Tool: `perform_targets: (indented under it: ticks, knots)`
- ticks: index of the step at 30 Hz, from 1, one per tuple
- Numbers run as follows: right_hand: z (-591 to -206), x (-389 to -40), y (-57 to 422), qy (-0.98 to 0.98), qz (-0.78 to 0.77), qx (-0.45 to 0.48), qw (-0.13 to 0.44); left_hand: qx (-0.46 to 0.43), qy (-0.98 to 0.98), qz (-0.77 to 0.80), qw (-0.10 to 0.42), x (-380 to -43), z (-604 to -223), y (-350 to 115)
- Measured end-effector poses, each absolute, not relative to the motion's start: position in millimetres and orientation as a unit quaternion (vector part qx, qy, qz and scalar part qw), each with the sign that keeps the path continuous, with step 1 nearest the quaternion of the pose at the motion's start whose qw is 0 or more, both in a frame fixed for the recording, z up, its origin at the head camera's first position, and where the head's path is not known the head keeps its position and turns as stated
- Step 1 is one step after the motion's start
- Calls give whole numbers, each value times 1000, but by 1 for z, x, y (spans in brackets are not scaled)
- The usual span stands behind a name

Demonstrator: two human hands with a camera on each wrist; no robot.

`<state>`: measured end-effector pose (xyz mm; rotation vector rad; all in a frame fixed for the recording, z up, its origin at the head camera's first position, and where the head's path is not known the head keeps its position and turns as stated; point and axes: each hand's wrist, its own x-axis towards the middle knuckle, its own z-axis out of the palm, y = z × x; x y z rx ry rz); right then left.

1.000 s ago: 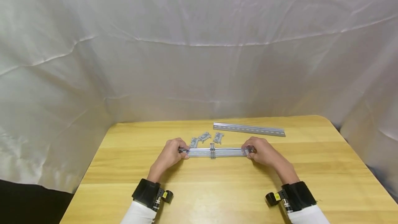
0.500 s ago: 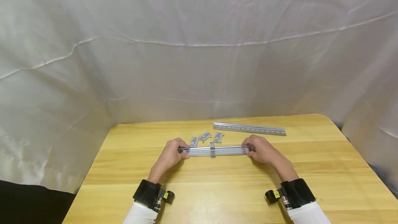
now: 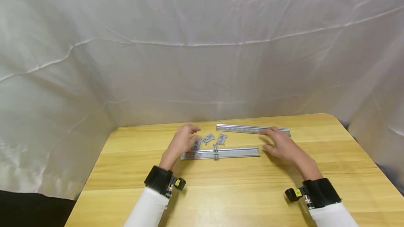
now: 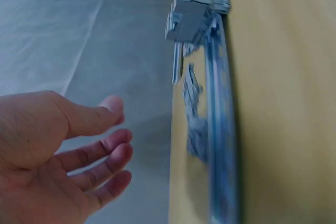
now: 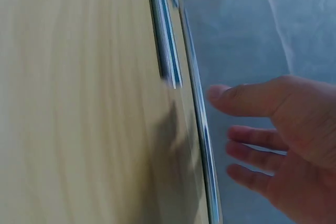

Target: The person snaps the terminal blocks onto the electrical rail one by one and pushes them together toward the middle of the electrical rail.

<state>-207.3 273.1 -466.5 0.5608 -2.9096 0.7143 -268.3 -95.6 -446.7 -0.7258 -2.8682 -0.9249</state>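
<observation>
A slotted metal DIN rail (image 3: 238, 152) lies across the table with a small stack of grey terminal blocks (image 3: 216, 152) clipped on near its middle. My left hand (image 3: 183, 139) hovers over the rail's left part, its fingers apart and holding nothing; it partly covers one loose terminal block (image 3: 197, 145). Two more loose terminal blocks, one tilted (image 3: 208, 138) and one farther right (image 3: 222, 139), lie behind the rail. Past the rail's right end, my right hand (image 3: 281, 145) is raised with spread fingers and nothing in its grasp. In the right wrist view its thumb and fingers (image 5: 252, 153) are well apart.
A second DIN rail (image 3: 240, 129) lies near the table's back edge, its right part behind my right hand. The wooden table (image 3: 233, 192) reaches a pale hanging cloth (image 3: 202, 76) at the back. A black camera strap sits on each wrist.
Both hands have let go of the rail's ends. My left hand has moved up and slightly right, my right hand to the right and back. The rail stays in place.
</observation>
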Motion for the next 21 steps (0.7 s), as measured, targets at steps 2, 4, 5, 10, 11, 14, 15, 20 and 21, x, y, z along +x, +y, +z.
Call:
perform_targets:
  ticks: [2, 4, 5, 10, 11, 14, 15, 20, 21]
  knots:
    - [-465, -212, 281, -958, 217, 181, 49, -254, -923, -288, -2, -278, -440, -83]
    - [-464, -217, 286, -961, 202, 181, 48, -275, -921, -274, -16, -287, -436, -73]
    - [-464, -219, 288, -962, 195, 183, 48, -285, -920, -266, -20, -292, -435, -69]
    - [-466, -230, 301, -970, 152, 189, 36, -313, -919, -232, -50, -312, -436, -55]
    - [-467, -232, 303, -971, 147, 187, 30, -314, -920, -230, -58, -317, -437, -54]
    - [-469, -237, 311, -974, 141, 176, 12, -308, -921, -223, -81, -328, -439, -51]
    - [-470, -238, 314, -975, 143, 171, 5, -307, -922, -220, -89, -331, -439, -50]
    - [-472, -239, 325, -977, 149, 152, -17, -308, -926, -182, -118, -340, -440, -41]
    - [-473, -240, 326, -977, 150, 152, -16, -307, -927, -176, -124, -340, -441, -39]
